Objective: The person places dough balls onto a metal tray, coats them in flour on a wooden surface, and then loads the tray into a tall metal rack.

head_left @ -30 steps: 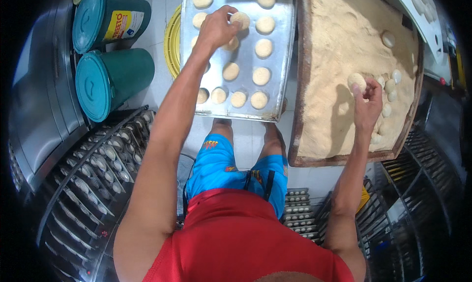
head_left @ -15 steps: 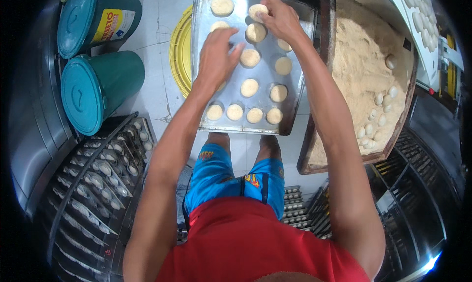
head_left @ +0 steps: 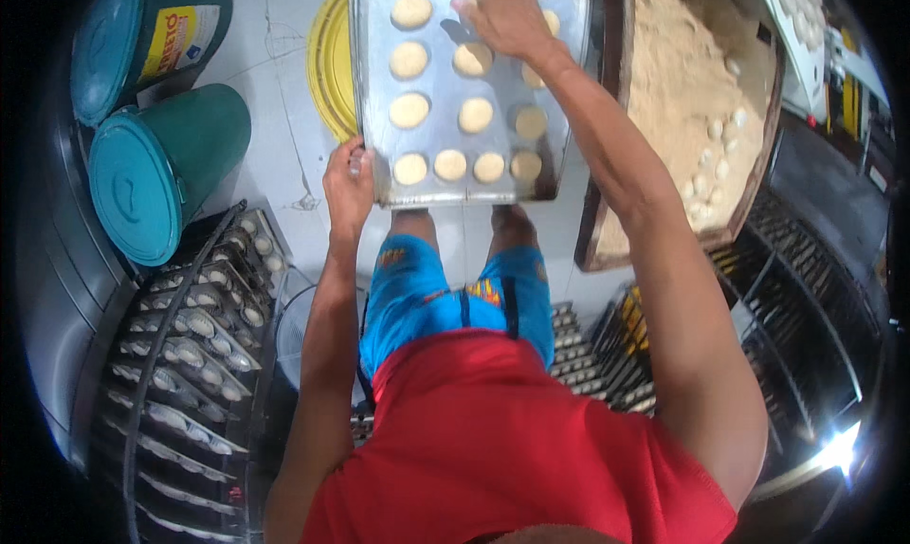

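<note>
A metal baking tray (head_left: 441, 193) with several flat, round dough pieces in rows lies in front of me. One of these dough pieces (head_left: 409, 111) sits in its left column. At the tray's left rim, close to the near corner, my left hand (head_left: 351, 189) has its fingers closed on the edge. Over the tray's far middle is my right hand (head_left: 510, 13), its thumb pointing left. Its other fingertips are mostly hidden, so I cannot see whether they hold a dough piece.
Right of the tray stands a wooden-sided box (head_left: 654, 155) of pale crumbs with several dough balls. A round yellow lid or tub (head_left: 330, 65) is beyond the left rim. Two green lidded bins (head_left: 142, 189) stand left. Racks of filled trays (head_left: 190, 354) flank me.
My left hand has gone from above the dough pieces to the tray's left edge. The right hand has let go of the raised dough piece or lowered it. The view has shifted.
</note>
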Demonstrator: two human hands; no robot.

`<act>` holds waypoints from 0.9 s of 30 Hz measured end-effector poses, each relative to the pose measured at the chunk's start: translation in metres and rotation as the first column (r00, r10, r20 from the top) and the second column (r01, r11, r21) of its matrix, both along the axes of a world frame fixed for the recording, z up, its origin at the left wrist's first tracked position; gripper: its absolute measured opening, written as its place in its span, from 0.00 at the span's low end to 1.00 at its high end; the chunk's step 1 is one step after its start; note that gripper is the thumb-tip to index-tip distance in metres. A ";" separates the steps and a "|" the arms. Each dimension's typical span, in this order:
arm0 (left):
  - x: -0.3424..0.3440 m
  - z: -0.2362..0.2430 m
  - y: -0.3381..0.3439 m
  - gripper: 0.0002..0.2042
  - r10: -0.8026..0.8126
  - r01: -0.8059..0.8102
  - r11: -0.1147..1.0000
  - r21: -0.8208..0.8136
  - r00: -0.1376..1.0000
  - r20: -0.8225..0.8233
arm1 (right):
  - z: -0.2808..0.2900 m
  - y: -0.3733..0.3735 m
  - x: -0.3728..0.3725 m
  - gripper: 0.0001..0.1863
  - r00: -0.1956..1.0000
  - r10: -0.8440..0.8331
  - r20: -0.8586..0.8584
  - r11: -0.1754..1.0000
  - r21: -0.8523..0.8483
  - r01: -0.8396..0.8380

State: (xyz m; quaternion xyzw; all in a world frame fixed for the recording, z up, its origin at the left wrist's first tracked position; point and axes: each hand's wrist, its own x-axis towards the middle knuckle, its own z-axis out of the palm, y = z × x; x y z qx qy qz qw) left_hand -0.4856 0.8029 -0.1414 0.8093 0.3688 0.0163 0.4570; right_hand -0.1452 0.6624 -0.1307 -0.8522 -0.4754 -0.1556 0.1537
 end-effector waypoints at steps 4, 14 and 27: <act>-0.005 -0.007 0.000 0.15 0.062 -0.062 0.997 -0.045 0.998 0.017 | 0.049 -0.067 -0.066 0.35 0.777 -0.217 -0.591 0.973 -0.064 0.223; -0.010 -0.020 0.009 0.11 0.090 -0.106 0.925 -0.364 0.994 -0.062 | 0.015 -0.188 -0.220 0.29 0.420 -0.658 -0.625 0.695 -0.290 0.658; -0.039 0.006 -0.006 0.15 0.203 -0.171 0.944 -0.281 0.975 0.088 | 0.019 -0.175 -0.230 0.32 0.083 -0.563 -0.822 0.463 -0.230 0.856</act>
